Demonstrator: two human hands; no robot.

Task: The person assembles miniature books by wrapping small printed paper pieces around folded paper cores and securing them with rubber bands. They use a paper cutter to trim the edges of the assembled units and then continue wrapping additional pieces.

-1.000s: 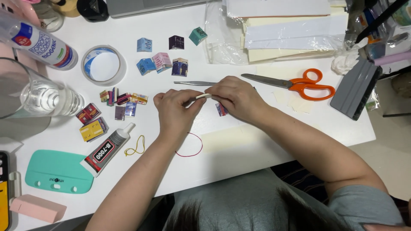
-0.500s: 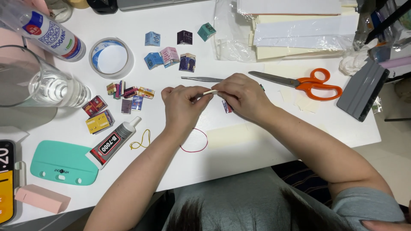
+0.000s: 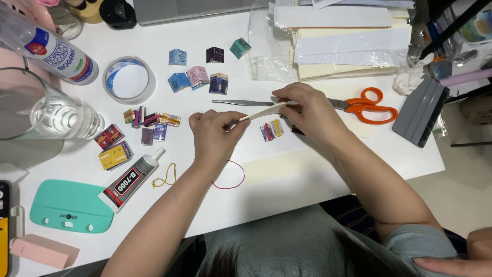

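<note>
The left hand (image 3: 218, 136) and the right hand (image 3: 307, 110) hold one narrow cream paper strip (image 3: 262, 112) between them, just above the white table (image 3: 287, 174). The left thumb and forefinger pinch its lower end; the right fingers close over its upper end, so both hands are shut on the strip, which slants up from left to right.

Step in hand, as judged: the strip is being drawn taut or creased between the two pinches. The next move would call for steady, even tension and a fine fingertip grip, since so thin a strip would buckle or tear easily.

Just beneath the right hand lies a small striped printed piece (image 3: 271, 129). Beyond the strip lie metal tweezers (image 3: 242, 102), and to their right orange-handled scissors (image 3: 365, 105), their blades partly hidden by the right hand. A red rubber band (image 3: 231, 177) lies near the left wrist, a tube of glue (image 3: 130, 178) further left. Miniature book covers (image 3: 199, 78) are scattered toward the tape roll (image 3: 128, 80).

Against the earlier frames, the hands have drawn apart: the fingertips then met over a short visible length, whereas a longer run of strip now shows between them, and the striped piece has been uncovered.
</note>
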